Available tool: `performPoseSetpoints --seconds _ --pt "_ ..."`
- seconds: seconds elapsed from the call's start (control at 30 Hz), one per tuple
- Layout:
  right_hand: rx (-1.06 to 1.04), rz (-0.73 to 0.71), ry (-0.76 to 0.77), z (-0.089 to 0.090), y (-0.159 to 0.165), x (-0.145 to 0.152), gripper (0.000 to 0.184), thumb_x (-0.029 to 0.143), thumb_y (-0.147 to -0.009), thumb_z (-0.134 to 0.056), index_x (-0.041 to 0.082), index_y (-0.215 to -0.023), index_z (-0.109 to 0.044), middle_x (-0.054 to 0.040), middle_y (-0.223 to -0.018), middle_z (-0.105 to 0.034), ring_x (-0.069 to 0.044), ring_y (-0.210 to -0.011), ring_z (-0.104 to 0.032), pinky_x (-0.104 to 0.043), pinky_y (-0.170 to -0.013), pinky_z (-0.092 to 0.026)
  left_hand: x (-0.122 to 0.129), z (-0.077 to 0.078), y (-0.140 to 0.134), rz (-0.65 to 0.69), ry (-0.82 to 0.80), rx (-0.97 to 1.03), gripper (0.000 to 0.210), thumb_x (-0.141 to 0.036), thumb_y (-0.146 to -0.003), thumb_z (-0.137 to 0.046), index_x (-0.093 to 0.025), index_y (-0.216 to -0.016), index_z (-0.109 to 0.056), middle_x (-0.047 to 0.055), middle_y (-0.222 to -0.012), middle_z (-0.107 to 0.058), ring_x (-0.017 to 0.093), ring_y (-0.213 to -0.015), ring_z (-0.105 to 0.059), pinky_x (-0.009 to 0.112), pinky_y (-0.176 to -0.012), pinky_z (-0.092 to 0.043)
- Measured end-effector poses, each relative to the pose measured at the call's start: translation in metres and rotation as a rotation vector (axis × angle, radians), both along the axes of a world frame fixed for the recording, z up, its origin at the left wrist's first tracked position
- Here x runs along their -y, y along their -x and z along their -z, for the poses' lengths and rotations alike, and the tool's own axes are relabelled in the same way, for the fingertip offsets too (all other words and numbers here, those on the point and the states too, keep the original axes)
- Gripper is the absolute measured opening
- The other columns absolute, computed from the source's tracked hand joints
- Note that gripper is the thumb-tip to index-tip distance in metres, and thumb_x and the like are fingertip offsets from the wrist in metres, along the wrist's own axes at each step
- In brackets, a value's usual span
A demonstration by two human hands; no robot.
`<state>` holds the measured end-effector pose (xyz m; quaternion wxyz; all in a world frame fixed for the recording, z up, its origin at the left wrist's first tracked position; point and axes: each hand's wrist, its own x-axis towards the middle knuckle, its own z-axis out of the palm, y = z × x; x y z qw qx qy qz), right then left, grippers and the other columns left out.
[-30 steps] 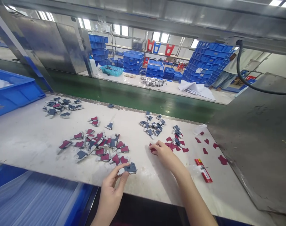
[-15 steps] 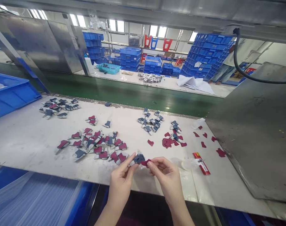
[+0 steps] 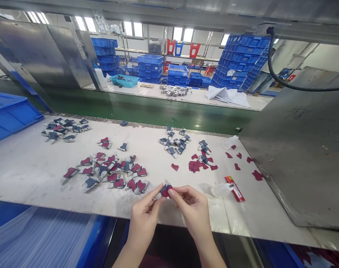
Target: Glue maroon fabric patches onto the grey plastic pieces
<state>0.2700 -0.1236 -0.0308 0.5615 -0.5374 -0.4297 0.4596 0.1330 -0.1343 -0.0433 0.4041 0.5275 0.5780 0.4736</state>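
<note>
Between finger and thumb, my left hand (image 3: 145,208) pinches a small dark blue and grey part (image 3: 158,195) just above the front of the table. A dark red cut-out piece (image 3: 166,191) lies against its face, pinched by my right hand (image 3: 190,203); the fingertips cover some of both. To the left is a pile of like parts (image 3: 113,167), many with red faces. Ahead lies a group of blue-faced parts (image 3: 176,142). Loose red pieces (image 3: 196,166) lie stacked and scattered to the right, some beside more blue parts (image 3: 203,145).
A red packet (image 3: 235,189) and a translucent plastic cup-like thing (image 3: 221,190) lie right of my hands. A blue crate (image 3: 13,115) stands at the left, beside another pile of parts (image 3: 65,128). A metal panel (image 3: 300,149) bounds the right side; a green belt (image 3: 147,109) runs behind.
My right hand has moved left, bringing the red piece from beside the blue part onto its face. The whole view has shifted slightly.
</note>
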Motion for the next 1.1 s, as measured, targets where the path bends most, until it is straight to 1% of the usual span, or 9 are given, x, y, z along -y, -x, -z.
performPoseSetpoints --seconds 0.1,0.23,0.4,0.47,0.57,0.67,0.77,0.93,1.1 --pt "0.109 0.022 -0.056 0.0 -0.001 0.002 0.019 0.038 -0.077 -0.075 0.019 -0.077 -0.076 -0.0039 -0.068 -0.074 -0.016 -0.058 -0.065 -0.025 -0.054 -0.052 -0.002 0.0 0.0 0.019 -0.003 0.031 0.04 -0.037 -0.083 -0.069 -0.017 -0.117 -0.073 -0.003 -0.053 -0.064 0.015 -0.048 -0.063 0.025 -0.055 -0.059" --pt "0.349 0.066 -0.278 0.001 0.0 0.004 0.012 0.029 -0.085 -0.069 0.02 -0.08 -0.075 -0.0017 -0.068 -0.071 -0.012 -0.055 -0.059 -0.023 -0.05 -0.047 -0.006 -0.002 -0.002 0.029 0.033 0.205 0.036 -0.036 -0.079 -0.073 -0.015 -0.109 -0.076 0.009 -0.096 -0.079 0.025 -0.085 -0.076 0.031 -0.078 -0.063" --pt "0.509 0.141 -0.535 0.005 0.0 0.007 0.01 0.016 -0.087 -0.066 0.019 -0.09 -0.075 -0.0007 -0.064 -0.064 -0.01 -0.052 -0.055 -0.022 -0.047 -0.045 -0.01 -0.011 -0.005 0.007 0.146 0.377 0.034 -0.034 -0.075 -0.078 -0.014 -0.102 -0.077 0.011 -0.099 -0.079 0.028 -0.093 -0.075 0.034 -0.086 -0.062" --pt "0.481 0.125 -0.523 0.005 -0.002 0.007 0.013 0.015 -0.087 -0.066 0.02 -0.094 -0.076 -0.0007 -0.066 -0.064 -0.01 -0.055 -0.056 -0.022 -0.049 -0.046 -0.009 -0.015 -0.006 0.003 0.156 0.397 0.034 -0.033 -0.073 -0.08 -0.014 -0.1 -0.078 0.011 -0.098 -0.079 0.029 -0.093 -0.075 0.035 -0.087 -0.062" --pt "0.335 0.05 -0.377 0.002 -0.01 0.004 0.015 0.02 -0.087 -0.067 0.025 -0.099 -0.075 -0.0023 -0.079 -0.065 -0.013 -0.068 -0.061 -0.022 -0.054 -0.05 -0.007 -0.022 -0.008 -0.009 0.142 0.401 0.031 -0.032 -0.071 -0.081 -0.015 -0.098 -0.079 0.011 -0.097 -0.079 0.029 -0.093 -0.075 0.036 -0.089 -0.061" --pt "0.174 -0.166 -0.246 -0.004 -0.02 0.0 0.018 0.027 -0.09 -0.063 0.026 -0.106 -0.072 -0.0053 -0.097 -0.064 -0.017 -0.087 -0.064 -0.025 -0.065 -0.055 -0.006 -0.029 -0.008 -0.006 0.116 0.405 0.026 -0.029 -0.07 -0.082 -0.018 -0.094 -0.08 0.009 -0.096 -0.079 0.028 -0.092 -0.075 0.033 -0.088 -0.061" --pt "0.184 -0.303 -0.251 -0.006 -0.024 0.0 0.018 0.028 -0.095 -0.054 0.025 -0.107 -0.066 -0.0055 -0.101 -0.059 -0.017 -0.091 -0.061 -0.028 -0.074 -0.054 -0.007 -0.032 -0.007 0.064 0.105 0.399 0.023 -0.026 -0.072 -0.081 -0.019 -0.093 -0.08 0.007 -0.094 -0.08 0.027 -0.09 -0.076 0.03 -0.085 -0.062" --pt "0.346 -0.222 -0.339 -0.002 -0.015 0.007 0.018 0.024 -0.1 -0.039 0.023 -0.112 -0.052 -0.0061 -0.105 -0.051 -0.017 -0.093 -0.056 -0.031 -0.078 -0.05 -0.007 -0.028 -0.008 0.129 0.063 0.348 0.023 -0.025 -0.077 -0.077 -0.021 -0.099 -0.079 0.007 -0.098 -0.079 0.025 -0.091 -0.075 0.027 -0.083 -0.062" --pt "0.364 -0.198 -0.341 0.001 -0.013 0.007 0.021 0.023 -0.101 -0.037 0.025 -0.115 -0.052 -0.0057 -0.108 -0.051 -0.017 -0.1 -0.054 -0.03 -0.081 -0.048 -0.007 -0.023 -0.013 0.073 -0.002 0.24 0.02 -0.023 -0.08 -0.074 -0.021 -0.099 -0.078 0.005 -0.094 -0.079 0.021 -0.085 -0.076 0.023 -0.077 -0.062"
